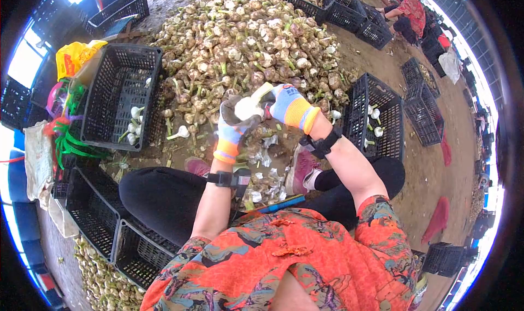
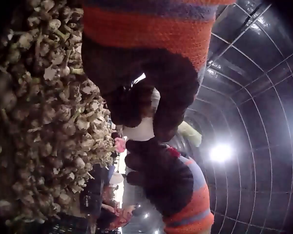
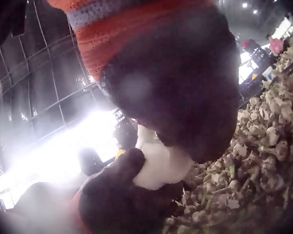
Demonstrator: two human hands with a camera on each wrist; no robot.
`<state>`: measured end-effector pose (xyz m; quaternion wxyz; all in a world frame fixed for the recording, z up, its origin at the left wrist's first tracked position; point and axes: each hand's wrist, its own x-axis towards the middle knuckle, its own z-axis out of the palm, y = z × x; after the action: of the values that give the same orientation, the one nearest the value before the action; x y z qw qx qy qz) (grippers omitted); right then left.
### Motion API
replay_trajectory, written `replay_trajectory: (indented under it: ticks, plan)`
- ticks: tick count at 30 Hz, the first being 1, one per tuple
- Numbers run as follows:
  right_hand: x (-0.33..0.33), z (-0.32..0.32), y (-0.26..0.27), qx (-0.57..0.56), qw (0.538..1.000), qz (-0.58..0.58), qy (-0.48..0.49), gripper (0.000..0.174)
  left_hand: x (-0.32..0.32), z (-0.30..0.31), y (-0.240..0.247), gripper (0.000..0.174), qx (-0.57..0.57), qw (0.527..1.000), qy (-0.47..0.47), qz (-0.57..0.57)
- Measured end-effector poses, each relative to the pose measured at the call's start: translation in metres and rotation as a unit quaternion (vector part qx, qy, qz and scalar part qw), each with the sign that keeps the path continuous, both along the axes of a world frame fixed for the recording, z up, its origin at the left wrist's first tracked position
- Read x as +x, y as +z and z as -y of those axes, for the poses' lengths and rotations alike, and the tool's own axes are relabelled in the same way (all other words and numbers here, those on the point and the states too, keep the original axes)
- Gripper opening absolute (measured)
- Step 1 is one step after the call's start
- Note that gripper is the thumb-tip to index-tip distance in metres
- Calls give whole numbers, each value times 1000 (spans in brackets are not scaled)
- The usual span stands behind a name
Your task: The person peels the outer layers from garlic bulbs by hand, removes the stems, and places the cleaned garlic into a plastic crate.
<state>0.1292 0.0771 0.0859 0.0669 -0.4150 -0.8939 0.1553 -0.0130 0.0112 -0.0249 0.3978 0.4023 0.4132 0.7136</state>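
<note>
A white garlic bulb point(image 1: 249, 109) with a pale green stem is held between both hands, in front of a big heap of garlic point(image 1: 234, 43). My gloved left hand point(image 1: 234, 117) grips the bulb, fingers curled round its side. At the stem end, the gloved right hand point(image 1: 289, 106) pinches the bulb with fingertips and thumb. Something small and red shows by the right fingers, mostly hidden. In the right wrist view the bulb point(image 3: 161, 165) appears smooth and white between the dark glove palms. A loose peeled bulb point(image 1: 179, 132) lies on the ground to the left.
Black crates with some white bulbs stand at left point(image 1: 121, 92) and right point(image 1: 376, 111). Peelings point(image 1: 262, 185) litter the ground between the shoes. A yellow bag point(image 1: 76, 58) and green ties point(image 1: 71, 141) lie at far left. Another person point(image 1: 412, 16) sits at the back right.
</note>
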Motion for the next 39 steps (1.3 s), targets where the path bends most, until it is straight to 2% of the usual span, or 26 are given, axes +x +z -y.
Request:
replay_trajectory:
  ticks: [1,2,3,4,5,6,9,10,12,13,15,17,19,21,22,24,26,27,28,30,31,33,34,36,37,39]
  plan:
    - [1,-8,-16,-31,993,-107,-38,29,1,-1,4,63,35,999,23,-12]
    - [1,-13,-22,-29,993,-107,-36,29,1,-1,7,61,70,996,47,-23]
    - [1,-15,-23,-108,981,-152,-59,26,-2,-5,2,61,70,996,47,-22]
    - [0,-14,-21,-186,959,-196,-81,23,-7,-12,-5,62,9,995,-29,99]
    - [-1,-16,-19,-159,970,-155,-94,17,-10,-16,-12,63,-52,969,-104,219]
    - [-1,-20,-23,-158,970,-156,-95,17,-8,-13,-8,63,-52,969,-105,218]
    - [-4,-26,-33,-8,995,-91,29,17,-1,3,3,61,23,996,-42,69]
    - [-11,-20,-24,-4,997,-57,46,18,2,5,7,61,24,996,-44,70]
    - [-16,-8,-19,-34,999,-24,23,21,2,8,11,59,43,995,31,-88]
    - [-15,-8,-26,-33,999,-26,24,21,0,7,12,59,45,994,32,-90]
    - [-9,-12,-50,-22,981,-174,-86,24,-3,7,13,54,54,993,-63,88]
    - [-5,-15,-57,-116,961,-231,-100,27,3,19,40,54,45,968,-117,219]
    - [-5,-10,-58,-148,952,-246,-108,26,0,14,34,58,55,969,-103,218]
    - [-7,-2,-54,-219,900,-361,-109,25,-2,9,26,62,63,970,-89,217]
    - [-9,0,-48,-219,899,-362,-110,25,-4,7,22,61,71,974,-74,203]
    - [-8,6,-33,-171,938,-289,-81,24,-5,2,15,60,77,977,-63,190]
    - [-7,5,-24,-146,955,-237,-101,23,-10,-1,10,59,144,985,-55,81]
    - [-8,5,-20,-153,953,-241,-106,24,-16,0,19,62,-1,967,-105,232]
    - [-8,4,-18,-160,950,-245,-110,25,-14,0,16,62,0,967,-105,232]
    - [-10,0,-22,-187,933,-292,-92,27,-9,1,8,63,110,994,2,-10]
    - [-9,-1,-16,-93,966,-239,-29,28,-10,-1,4,65,66,996,-2,58]
    - [-10,-1,-7,66,986,-127,83,27,-12,2,2,66,77,995,-19,54]
    - [-10,-1,-4,67,986,-127,82,27,-12,3,5,68,89,994,-37,52]
    - [-9,-1,3,123,983,12,135,32,-13,8,15,68,78,994,-66,39]
    - [-9,-3,8,104,985,46,129,33,-12,9,19,69,69,993,-90,25]
    - [-8,-7,3,120,987,-6,108,30,-10,4,13,71,80,990,-103,50]
